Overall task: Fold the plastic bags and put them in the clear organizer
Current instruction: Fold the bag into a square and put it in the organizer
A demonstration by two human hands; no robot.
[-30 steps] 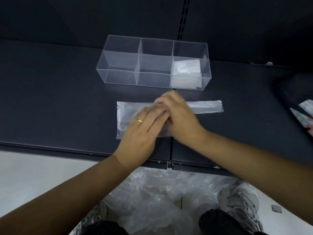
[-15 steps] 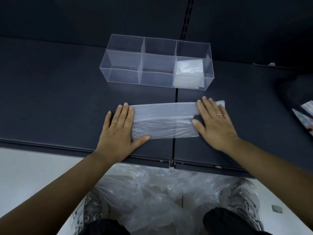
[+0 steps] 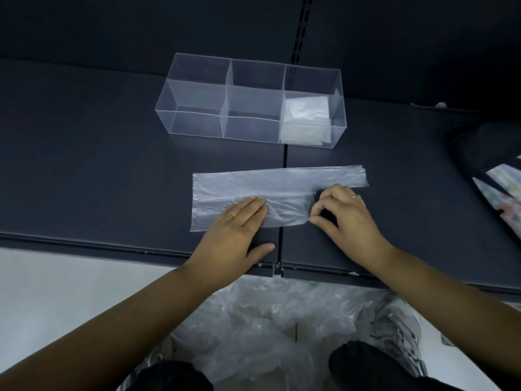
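Note:
A translucent plastic bag (image 3: 253, 183), folded into a long strip, lies flat on the dark shelf (image 3: 84, 165) in front of me. My left hand (image 3: 236, 230) presses flat on its lower middle part with straight fingers. My right hand (image 3: 344, 215) has curled fingers and pinches the bag's lower right edge between thumb and fingertips. Behind the bag stands the clear organizer (image 3: 197, 88) with three compartments. Folded bags (image 3: 306, 119) fill its right compartment; the left and middle ones hold nothing.
A loose heap of plastic bags (image 3: 253, 328) lies below the shelf's front edge, between my knees. A dark object with a patterned item (image 3: 501, 179) sits at the right edge of the shelf. A seam (image 3: 283, 153) splits the shelf in the middle.
Both hands moved inward from the bag's ends. The left hand now presses the bag's lower middle, and the right hand has curled from flat into a pinch on the lower right edge.

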